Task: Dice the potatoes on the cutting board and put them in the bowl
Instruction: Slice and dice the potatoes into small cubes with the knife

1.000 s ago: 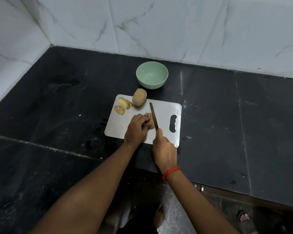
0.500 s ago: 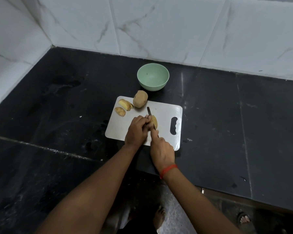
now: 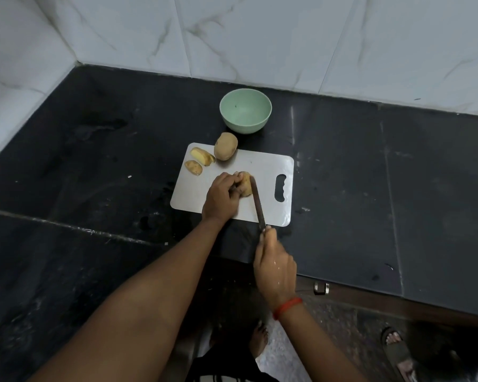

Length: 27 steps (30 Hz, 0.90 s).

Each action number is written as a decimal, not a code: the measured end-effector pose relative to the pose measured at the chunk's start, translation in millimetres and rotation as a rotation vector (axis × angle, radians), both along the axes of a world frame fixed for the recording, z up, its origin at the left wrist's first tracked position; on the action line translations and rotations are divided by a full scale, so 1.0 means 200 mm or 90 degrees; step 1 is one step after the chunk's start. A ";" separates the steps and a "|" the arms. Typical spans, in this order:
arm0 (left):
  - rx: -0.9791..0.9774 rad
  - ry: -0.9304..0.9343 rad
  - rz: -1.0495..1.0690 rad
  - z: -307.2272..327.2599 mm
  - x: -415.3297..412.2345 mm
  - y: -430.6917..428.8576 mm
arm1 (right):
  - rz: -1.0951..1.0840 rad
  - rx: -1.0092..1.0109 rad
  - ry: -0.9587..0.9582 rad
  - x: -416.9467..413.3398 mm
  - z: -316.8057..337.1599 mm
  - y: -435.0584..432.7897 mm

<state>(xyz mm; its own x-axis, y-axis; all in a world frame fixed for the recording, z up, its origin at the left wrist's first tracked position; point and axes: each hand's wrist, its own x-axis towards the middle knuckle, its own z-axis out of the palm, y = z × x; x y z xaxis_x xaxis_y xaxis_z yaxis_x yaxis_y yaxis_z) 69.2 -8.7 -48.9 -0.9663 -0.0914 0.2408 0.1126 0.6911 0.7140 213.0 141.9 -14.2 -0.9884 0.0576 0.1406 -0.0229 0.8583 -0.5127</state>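
A white cutting board [image 3: 268, 166] lies on the black counter. My left hand [image 3: 222, 197] holds a potato piece [image 3: 245, 183] near the board's middle, fingers curled over it. My right hand [image 3: 275, 267] grips the handle of a dark knife [image 3: 257, 201] off the board's near edge; the blade runs along the potato piece's right side. A whole potato [image 3: 225, 146] rests at the board's far edge. Two cut potato slices [image 3: 202, 156] [image 3: 193, 167] lie at the far left corner. Behind the board stands a pale green bowl [image 3: 245, 110], with no potato in it.
White marble-tiled walls [image 3: 260, 37] close the counter at the back and left. The black counter [image 3: 370, 188] ends in a front edge at the lower right. Below it I see the floor, my bare foot [image 3: 260, 337] and another person's sandalled foot [image 3: 398, 348].
My right hand has drawn back toward me, off the board's near edge, pulling the knife along the potato piece. My left hand still holds the piece in the same place.
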 end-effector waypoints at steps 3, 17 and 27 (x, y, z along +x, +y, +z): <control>0.002 -0.002 0.006 0.00 0.00 0.00 | 0.001 -0.005 -0.013 -0.20 0.03 -0.07; 0.026 0.011 0.006 0.00 0.00 -0.01 | 0.040 0.124 -0.088 -0.34 -0.04 -0.15; 0.030 0.035 0.005 0.01 0.00 -0.01 | 0.076 0.068 -0.105 -0.54 0.04 -0.21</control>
<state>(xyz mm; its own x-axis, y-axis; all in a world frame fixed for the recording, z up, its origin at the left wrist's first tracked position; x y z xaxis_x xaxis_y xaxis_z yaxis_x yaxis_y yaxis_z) 69.6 -10.8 -46.3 -0.9511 -0.1116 0.2882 0.1467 0.6576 0.7389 105.9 99.1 -6.7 -0.9974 -0.0684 -0.0239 -0.0518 0.9039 -0.4246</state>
